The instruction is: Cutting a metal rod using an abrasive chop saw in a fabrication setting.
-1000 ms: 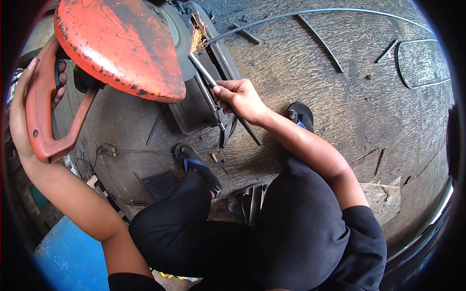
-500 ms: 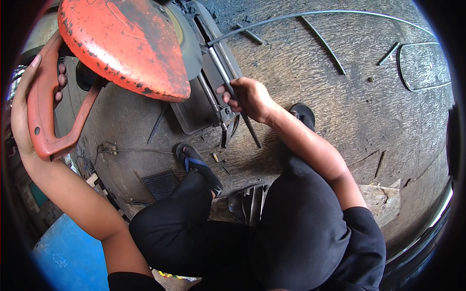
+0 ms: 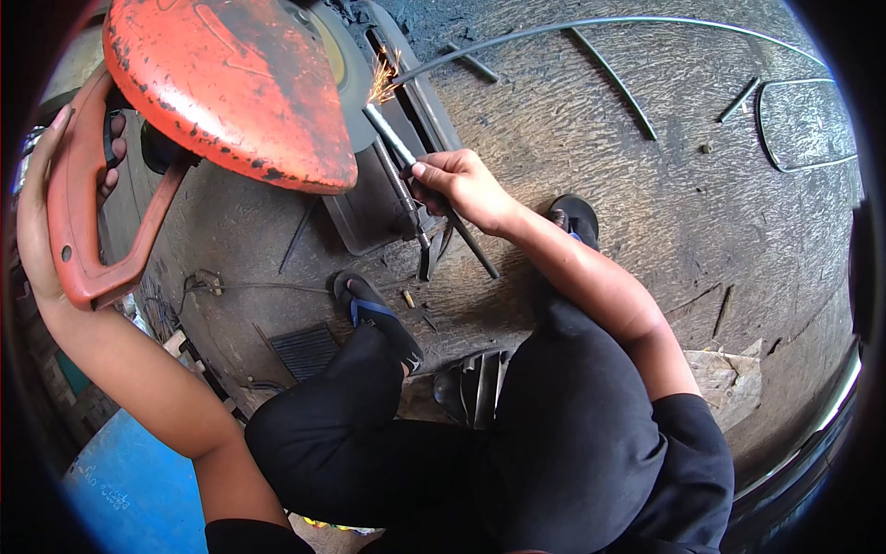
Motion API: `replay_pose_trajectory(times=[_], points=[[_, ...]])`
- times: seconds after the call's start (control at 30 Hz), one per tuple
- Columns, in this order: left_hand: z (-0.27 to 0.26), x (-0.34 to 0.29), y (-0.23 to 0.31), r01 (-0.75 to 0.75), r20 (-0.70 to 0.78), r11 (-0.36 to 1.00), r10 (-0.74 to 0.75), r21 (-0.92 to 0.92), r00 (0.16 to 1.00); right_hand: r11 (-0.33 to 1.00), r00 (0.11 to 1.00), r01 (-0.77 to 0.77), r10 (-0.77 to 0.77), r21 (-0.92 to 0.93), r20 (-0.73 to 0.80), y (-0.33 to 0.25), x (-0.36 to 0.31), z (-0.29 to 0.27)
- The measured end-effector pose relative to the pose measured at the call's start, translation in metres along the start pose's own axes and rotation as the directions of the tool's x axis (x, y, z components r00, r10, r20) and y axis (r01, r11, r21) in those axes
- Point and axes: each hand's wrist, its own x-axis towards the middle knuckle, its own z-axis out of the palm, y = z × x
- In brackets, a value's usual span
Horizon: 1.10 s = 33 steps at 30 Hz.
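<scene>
My left hand (image 3: 37,217) is wrapped round the orange handle (image 3: 78,208) of a cut-off saw, whose worn orange guard (image 3: 231,102) covers the upper left. From the guard's right side the grey cutting disc (image 3: 358,103) sticks out. Closed round a metal rod (image 3: 392,138), my right hand (image 3: 472,192) holds it slanted over the saw's dark base (image 3: 355,217). The rod's far tip is at the disc's edge, and orange sparks (image 3: 383,85) fly just beyond it. Its dark lower end points toward my feet.
A long curved rod (image 3: 600,22) reaches from the saw base to the far right. Short rod pieces (image 3: 614,83) and a bent metal frame (image 3: 764,129) lie on the worn floor. My sandalled feet (image 3: 365,303) flank the base. Something blue (image 3: 138,480) stands lower left.
Sparks have appeared by the disc. My right hand has turned, and the rod's far tip has shifted left to the disc. The saw's guard and handle have moved slightly left.
</scene>
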Motion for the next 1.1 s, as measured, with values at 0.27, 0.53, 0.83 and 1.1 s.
replay_pose_trajectory(times=[0.27, 0.53, 0.83, 1.1], points=[[0.000, 0.001, 0.002, 0.026, 0.054, 0.999, -0.024, -0.020, 0.998, 0.818, 0.925, 0.239, -0.356, -0.524, -0.135, 0.002, -0.003, 0.004], [-0.005, 0.005, 0.002, 0.049, 0.121, 0.999, -0.050, 0.012, 0.991, 0.906, 0.991, -0.124, 0.136, 0.406, -0.002, 0.009, 0.002, -0.007], [-0.001, 0.002, -0.002, -0.023, 0.031, 1.000, 0.023, -0.002, 0.999, 0.998, 0.998, -0.004, 0.008, 0.067, -0.059, 0.002, -0.001, 0.002], [-0.001, 0.003, 0.001, -0.005, 0.000, 1.000, 0.005, 0.020, 1.000, 0.968, 0.988, 0.093, -0.120, -0.234, -0.102, 0.002, 0.000, 0.004]])
